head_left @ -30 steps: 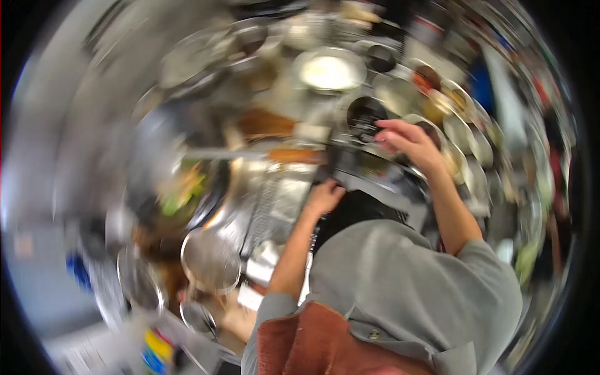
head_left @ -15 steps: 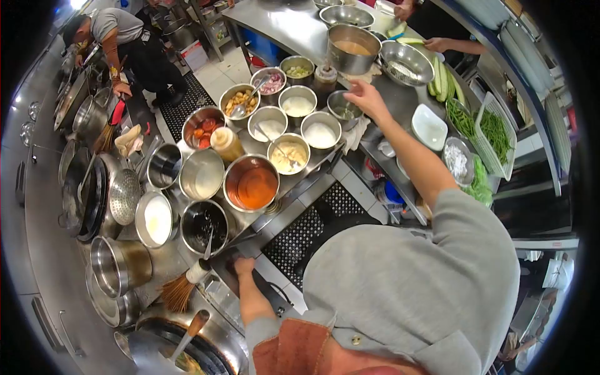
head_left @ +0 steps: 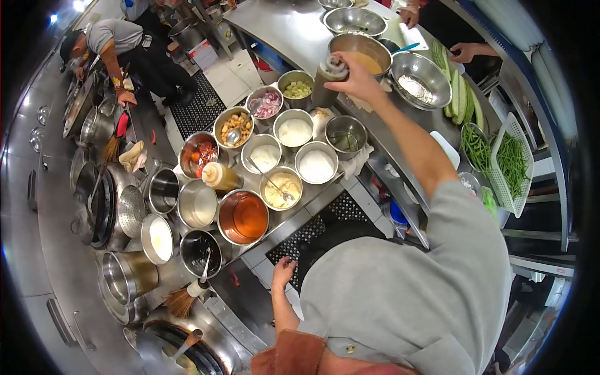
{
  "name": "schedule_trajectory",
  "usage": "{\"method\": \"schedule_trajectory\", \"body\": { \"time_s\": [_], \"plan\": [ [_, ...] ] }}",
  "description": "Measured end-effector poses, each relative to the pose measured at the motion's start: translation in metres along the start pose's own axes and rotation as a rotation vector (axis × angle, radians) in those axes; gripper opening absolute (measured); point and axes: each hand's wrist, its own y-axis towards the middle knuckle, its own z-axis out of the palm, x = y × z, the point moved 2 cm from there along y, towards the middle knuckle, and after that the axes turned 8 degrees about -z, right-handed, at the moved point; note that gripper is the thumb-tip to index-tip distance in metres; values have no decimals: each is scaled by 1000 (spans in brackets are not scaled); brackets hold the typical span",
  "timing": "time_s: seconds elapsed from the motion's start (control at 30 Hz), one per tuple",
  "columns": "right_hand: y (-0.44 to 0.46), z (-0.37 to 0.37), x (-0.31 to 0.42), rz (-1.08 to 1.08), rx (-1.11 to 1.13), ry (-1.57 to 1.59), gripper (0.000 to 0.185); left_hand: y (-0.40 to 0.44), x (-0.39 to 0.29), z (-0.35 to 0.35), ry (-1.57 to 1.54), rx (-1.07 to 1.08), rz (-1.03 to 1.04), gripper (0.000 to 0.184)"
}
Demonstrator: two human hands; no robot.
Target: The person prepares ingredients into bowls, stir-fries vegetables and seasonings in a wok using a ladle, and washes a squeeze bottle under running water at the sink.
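Note:
My right hand (head_left: 357,80) is wrapped round the upper part of a squeeze bottle (head_left: 325,89) with dark contents. The bottle is beside the pot of orange-brown liquid (head_left: 369,57) and above the bowls of cut green pieces (head_left: 298,86) and white powder (head_left: 295,132). Low near my waist, my left hand (head_left: 284,272) hangs off the counter edge with its fingers curled; whether it holds anything is hidden. Nearest to it are the bowl of dark sauce (head_left: 199,253) with a spoon and the bowl of red-orange liquid (head_left: 244,217).
A wok (head_left: 181,350) with a wooden-handled ladle is at the bottom left, a bamboo brush (head_left: 181,301) above it. Another person (head_left: 119,37) bends over pans at the upper left. A co-worker's hands (head_left: 464,52) show by long green vegetables (head_left: 461,94). Green beans fill a white basket (head_left: 514,165).
Since half a second ago, my right hand has moved up and left and taken hold of the squeeze bottle. My left hand has come away from the counter edge toward my body.

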Motion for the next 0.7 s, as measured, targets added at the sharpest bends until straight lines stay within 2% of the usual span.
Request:
{"method": "schedule_trajectory", "body": {
  "time_s": [0.07, 0.13, 0.23, 0.33, 0.43, 0.53, 0.67, 0.7],
  "plan": [
    [5, -34, 27, -44, -25, -6, 70, -26, -49, -1, 26, 111, -31, 58],
    [0, -69, 57, -108, -57, 69, 68, -25, -80, 5, 2, 271, 175, 55],
    [-30, -114, 102, 14, -30, 233, 70, -56, -171, 23, -158, 618, 441, 47],
    [-77, -151, 150, 41, -82, 260, 65, -85, -253, 56, -375, 862, 575, 47],
    [-136, -178, 187, 140, -155, 263, 67, -124, -320, 102, -679, 1297, 510, 62],
    [-199, -208, 218, 254, -282, 267, 70, -163, -348, 148, -631, 1588, 433, 62],
    [-280, -239, 257, 338, -417, 148, 68, -214, -334, 201, -482, 1721, 360, 64],
    [-300, -246, 266, 367, -450, 112, 68, -220, -324, 218, -365, 1655, 400, 71]
  ]
}}
